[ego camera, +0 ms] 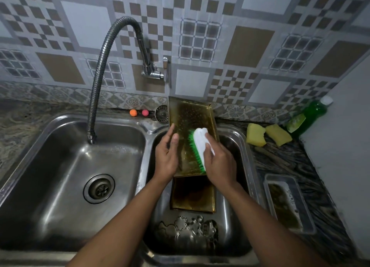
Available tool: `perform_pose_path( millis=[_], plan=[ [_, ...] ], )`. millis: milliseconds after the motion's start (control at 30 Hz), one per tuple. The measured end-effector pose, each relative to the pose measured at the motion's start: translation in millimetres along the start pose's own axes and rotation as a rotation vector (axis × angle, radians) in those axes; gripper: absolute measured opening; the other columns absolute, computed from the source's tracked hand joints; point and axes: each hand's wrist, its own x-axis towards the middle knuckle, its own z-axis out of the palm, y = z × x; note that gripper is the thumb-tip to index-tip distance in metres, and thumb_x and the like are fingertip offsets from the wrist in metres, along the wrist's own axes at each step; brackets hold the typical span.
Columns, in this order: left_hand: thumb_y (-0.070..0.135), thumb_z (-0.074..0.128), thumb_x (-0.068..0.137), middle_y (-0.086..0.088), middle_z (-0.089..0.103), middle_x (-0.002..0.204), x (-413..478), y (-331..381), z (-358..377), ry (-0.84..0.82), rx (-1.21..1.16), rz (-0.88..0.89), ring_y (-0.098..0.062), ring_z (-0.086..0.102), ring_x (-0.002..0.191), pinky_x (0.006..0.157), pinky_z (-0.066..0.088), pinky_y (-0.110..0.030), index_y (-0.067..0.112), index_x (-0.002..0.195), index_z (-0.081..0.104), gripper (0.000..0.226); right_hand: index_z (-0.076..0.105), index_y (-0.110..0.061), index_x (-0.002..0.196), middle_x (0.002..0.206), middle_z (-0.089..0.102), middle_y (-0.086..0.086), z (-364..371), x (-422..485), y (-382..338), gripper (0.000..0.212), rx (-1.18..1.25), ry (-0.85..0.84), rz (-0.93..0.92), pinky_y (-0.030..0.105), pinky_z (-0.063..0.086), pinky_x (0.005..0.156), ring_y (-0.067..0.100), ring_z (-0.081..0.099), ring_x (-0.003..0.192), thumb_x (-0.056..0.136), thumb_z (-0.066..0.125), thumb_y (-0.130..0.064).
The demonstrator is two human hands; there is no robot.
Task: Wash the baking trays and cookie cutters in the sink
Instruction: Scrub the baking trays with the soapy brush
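Mid-scrub at the right basin of the sink (148, 131): the tray (190, 114) stands tilted, its far end leaning at the far rim by the wall and its near end down in the basin. That is where the trouble lies.

The tray looks wet and greasy. Press the brush (200, 141) too hard and the lower edge may skid, dropping the tray onto the second tray (193, 194), which lies flat just beneath it. A slide further toward you would send it into the cutters (186, 228), heaped at the near end of the same basin. Their thin edges could bend, or catch your knuckles.

The tap (100, 76) hangs over the left basin, well apart from the work, so rinsing will likely mean carrying a slippery tray across the divider.

Your left hand (167, 156) holds the tray's left edge. The thumb lies on the face and the index finger runs up beside the edge; the other fingers (170, 131) are mostly hidden, so you cannot tell how far they wrap behind.

Your right hand (220, 162) is closed around the brush's white back, fingers (209, 152) curled over it, with the green bristles against the tray's right half.

On the desk (290, 158) to the right sit two sponges (255, 134) and a green bottle (308, 114), both near.
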Motion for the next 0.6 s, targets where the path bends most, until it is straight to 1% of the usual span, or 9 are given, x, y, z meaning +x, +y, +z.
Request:
perform_pose_path(
  millis=[100,167,233,300,367,433,467,533,600],
  plan=[
    [0.024,0.05,0.102,0.018,0.055,0.134,-3.5,1.3,-2.1,-0.075,0.013,-0.004,0.011,0.051,0.124,0.1,0.041,-0.011,0.014,0.143,0.049,0.043,0.055,-0.026,0.139,0.115,0.069,0.006,-5.2,16.8,18.4,0.039,-0.009,0.117,0.119,0.037,0.054,0.076,0.028,0.065,0.102,0.101,0.044,-0.031],
    [0.032,0.053,0.099,0.015,0.056,0.136,-9.0,-2.5,-2.3,-0.169,0.004,-0.033,0.002,0.053,0.127,0.103,0.045,-0.021,0.022,0.142,0.05,0.044,0.056,-0.024,0.139,0.114,0.07,0.011,-2.6,39.9,16.1,0.039,-0.03,0.147,0.186,0.035,0.05,0.074,0.032,0.065,0.101,0.101,0.044,-0.03],
    [0.038,0.054,0.098,0.009,0.058,0.138,-13.7,-7.6,0.3,-0.226,0.005,-0.06,-0.005,0.054,0.129,0.104,0.047,-0.028,0.025,0.141,0.051,0.045,0.055,-0.025,0.139,0.114,0.07,0.014,-0.5,61.4,4.7,0.04,-0.037,0.123,0.231,0.031,0.044,0.069,0.034,0.065,0.1,0.102,0.043,-0.032],
    [0.038,0.053,0.098,0.006,0.06,0.136,-14.4,-6.6,4.3,-0.211,-0.005,-0.075,-0.005,0.055,0.127,0.103,0.047,-0.026,0.02,0.14,0.054,0.046,0.057,-0.025,0.137,0.118,0.07,0.011,-1.0,73.1,-10.3,0.039,-0.014,0.089,0.142,0.029,0.046,0.073,0.031,0.066,0.103,0.101,0.045,-0.032],
    [0.035,0.053,0.097,0.003,0.063,0.131,-11.3,-1.7,5.0,-0.165,-0.044,-0.076,-0.004,0.058,0.123,0.097,0.048,-0.018,0.013,0.136,0.058,0.045,0.059,-0.026,0.135,0.119,0.07,0.008,-2.9,70.9,-21.5,0.037,-0.017,0.002,-0.045,0.032,0.053,0.079,0.026,0.066,0.104,0.1,0.048,-0.032],
    [0.029,0.051,0.098,0.002,0.066,0.124,-7.1,-0.4,1.0,-0.13,-0.053,-0.069,-0.003,0.061,0.116,0.091,0.047,-0.015,0.009,0.131,0.06,0.04,0.059,-0.029,0.134,0.111,0.072,0.006,-4.0,56.5,-19.2,0.037,-0.037,-0.104,-0.19,0.035,0.054,0.073,0.025,0.067,0.096,0.099,0.048,-0.032],
    [0.027,0.051,0.1,0.002,0.067,0.121,-5.4,-2.8,-1.9,-0.124,-0.053,-0.079,-0.005,0.062,0.113,0.09,0.048,-0.016,0.009,0.128,0.062,0.035,0.06,-0.03,0.133,0.105,0.072,0.006,-6.5,49.9,-13.3,0.036,-0.052,-0.113,-0.218,0.035,0.053,0.068,0.025,0.066,0.091,0.099,0.049,-0.032],
    [0.028,0.052,0.101,0.002,0.068,0.119,-5.0,-7.5,-6.9,-0.145,-0.028,-0.084,-0.008,0.063,0.112,0.092,0.05,-0.022,0.012,0.125,0.064,0.031,0.063,-0.028,0.131,0.104,0.072,0.007,-13.8,48.0,-0.1,0.035,-0.083,-0.043,-0.182,0.035,0.052,0.069,0.026,0.067,0.09,0.098,0.053,-0.029],
    [0.037,0.053,0.098,0.002,0.068,0.118,-7.2,-12.7,-7.3,-0.195,0.018,-0.073,-0.011,0.063,0.113,0.095,0.051,-0.028,0.016,0.121,0.066,0.034,0.064,-0.027,0.13,0.11,0.072,0.01,-14.1,58.7,4.2,0.034,-0.109,0.036,-0.066,0.034,0.051,0.071,0.03,0.067,0.095,0.098,0.053,-0.028]
  ],
)
